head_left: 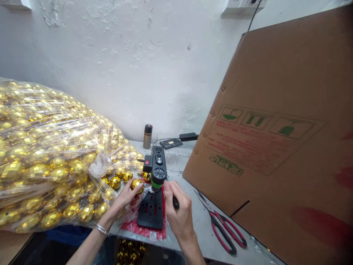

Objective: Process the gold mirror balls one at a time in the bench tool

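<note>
Pinching a shiny gold faceted ball (137,186) between thumb and fingers in the grip of the left hand (125,195), just left of a black bench machine (158,160) with a green collar. Curling the right hand (179,208) in a closed grip around a black rounded handle (175,202) at the machine's right side. Standing the machine over red plastic sheeting (143,231) on the pale grey surface (202,239). At left, bulging with more gold balls, a clear plastic bag (41,147). At right, beside a large brown cardboard box (264,92), red-and-black-handled scissors (224,230). Behind, near the wall, a dark-capped bottle (147,137).
</note>
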A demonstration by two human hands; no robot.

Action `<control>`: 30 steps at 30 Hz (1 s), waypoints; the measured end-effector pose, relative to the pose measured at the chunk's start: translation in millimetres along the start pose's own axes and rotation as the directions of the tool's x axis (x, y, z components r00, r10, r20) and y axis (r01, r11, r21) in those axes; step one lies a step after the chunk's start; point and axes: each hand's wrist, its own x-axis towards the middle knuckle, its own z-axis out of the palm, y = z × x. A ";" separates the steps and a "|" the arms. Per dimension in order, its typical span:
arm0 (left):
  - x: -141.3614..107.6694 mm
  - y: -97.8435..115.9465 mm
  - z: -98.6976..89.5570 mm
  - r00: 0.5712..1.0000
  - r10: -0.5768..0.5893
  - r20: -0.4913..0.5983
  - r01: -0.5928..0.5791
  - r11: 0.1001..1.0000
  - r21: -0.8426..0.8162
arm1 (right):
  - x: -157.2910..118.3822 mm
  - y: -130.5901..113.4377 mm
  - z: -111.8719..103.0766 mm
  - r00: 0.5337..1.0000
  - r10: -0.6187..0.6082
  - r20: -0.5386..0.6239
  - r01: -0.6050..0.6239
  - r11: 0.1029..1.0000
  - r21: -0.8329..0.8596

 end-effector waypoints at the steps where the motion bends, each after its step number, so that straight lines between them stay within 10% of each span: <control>1: -5.5 -2.6 5.6 1.000 -0.023 0.015 0.024 0.995 -0.101 | 1.7 -1.1 -0.6 1.000 0.017 0.006 -0.017 1.000 0.000; 6: -19.0 -27.6 31.7 0.996 -0.091 0.000 0.090 0.983 -0.163 | 0.8 -1.0 -0.5 1.000 0.014 0.004 -0.014 1.000 0.000; 16: -18.6 -74.2 63.0 0.936 0.288 -0.201 -0.222 0.929 0.297 | -2.9 0.8 -3.3 0.999 -0.034 0.015 0.035 0.999 -0.041; 30: -19.9 -76.5 70.9 0.867 0.495 -0.057 -0.450 0.826 0.339 | -10.1 1.7 -2.5 0.999 -0.045 -0.001 0.045 0.999 0.008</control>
